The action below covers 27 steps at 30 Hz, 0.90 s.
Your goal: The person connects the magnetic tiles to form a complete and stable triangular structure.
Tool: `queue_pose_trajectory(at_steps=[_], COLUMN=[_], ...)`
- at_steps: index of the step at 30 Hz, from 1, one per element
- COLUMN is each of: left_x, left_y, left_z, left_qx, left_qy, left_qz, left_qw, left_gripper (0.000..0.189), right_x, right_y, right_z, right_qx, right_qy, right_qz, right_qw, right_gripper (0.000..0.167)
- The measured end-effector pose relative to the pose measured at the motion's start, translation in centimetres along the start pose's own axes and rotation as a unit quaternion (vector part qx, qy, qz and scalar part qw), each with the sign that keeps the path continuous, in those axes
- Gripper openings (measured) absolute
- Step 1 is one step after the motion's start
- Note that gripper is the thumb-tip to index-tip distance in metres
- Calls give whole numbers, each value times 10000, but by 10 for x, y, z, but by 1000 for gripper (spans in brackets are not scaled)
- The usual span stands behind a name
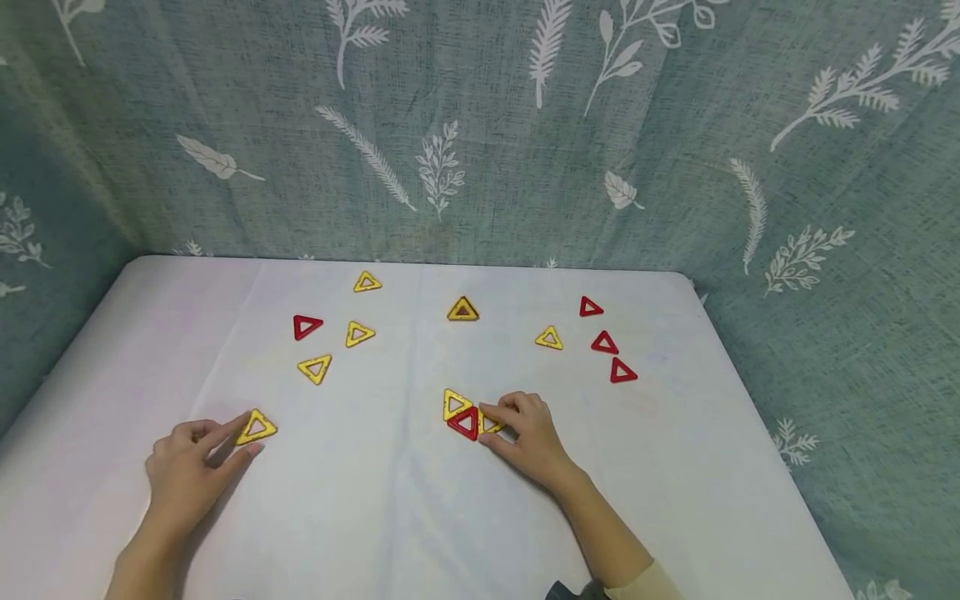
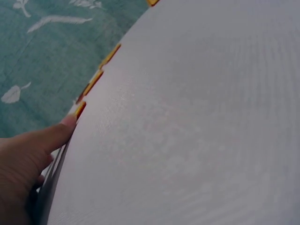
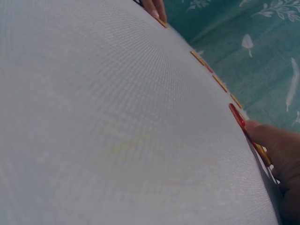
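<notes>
On the white-covered counter (image 1: 337,525), my right hand (image 1: 531,437), nearly closed, pinches a yellow, plastic-looking open triangle (image 1: 492,430) between thumb and index finger. This piece lies near the middle, at the right edge of a red, plastic-looking open triangle (image 1: 474,423); whether the edges fully meet, I cannot tell. A second yellow open triangle (image 1: 446,405) touches the red piece on its far-left side. My left hand (image 1: 183,471), at the near left, pinches a separate yellow open triangle (image 1: 257,437), thumb and index finger slightly parted around it.

I judge the step to be edge alignment. I should match corners, slide the piece flat, and press lightly; excess force may displace the red piece.
</notes>
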<state>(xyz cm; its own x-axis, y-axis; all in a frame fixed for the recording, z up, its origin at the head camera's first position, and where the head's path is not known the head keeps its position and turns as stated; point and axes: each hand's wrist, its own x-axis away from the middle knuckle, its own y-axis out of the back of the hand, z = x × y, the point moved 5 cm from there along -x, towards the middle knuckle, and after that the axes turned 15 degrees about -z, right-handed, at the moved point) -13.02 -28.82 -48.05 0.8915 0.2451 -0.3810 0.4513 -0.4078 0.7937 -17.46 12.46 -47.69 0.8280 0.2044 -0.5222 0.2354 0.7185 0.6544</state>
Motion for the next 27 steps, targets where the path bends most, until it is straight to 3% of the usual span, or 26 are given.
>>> queue_pose_trajectory(at_steps=[9,15,22,27], left_x=[-5,-9,-7,-4], left_y=[-5,-11,-14,-20], left_z=[-4,-8,-21,-34], left_qx=[74,113,337,496], left_qy=[133,148,-482,-784], left_qz=[-169,-203,-261,-129], left_qw=[9997,9996,9979,9956], left_gripper=[68,58,50,48], right_x=[-1,-1,0,-1], right_y=[0,0,0,1], right_z=[1,1,1,1], right_qx=[-21,-35,-59,-37], right_qy=[-175,-253,-282,-329], right_qz=[2,11,-60,-138], right_qw=[9998,9997,9996,9994], right_gripper=[40,40,40,40])
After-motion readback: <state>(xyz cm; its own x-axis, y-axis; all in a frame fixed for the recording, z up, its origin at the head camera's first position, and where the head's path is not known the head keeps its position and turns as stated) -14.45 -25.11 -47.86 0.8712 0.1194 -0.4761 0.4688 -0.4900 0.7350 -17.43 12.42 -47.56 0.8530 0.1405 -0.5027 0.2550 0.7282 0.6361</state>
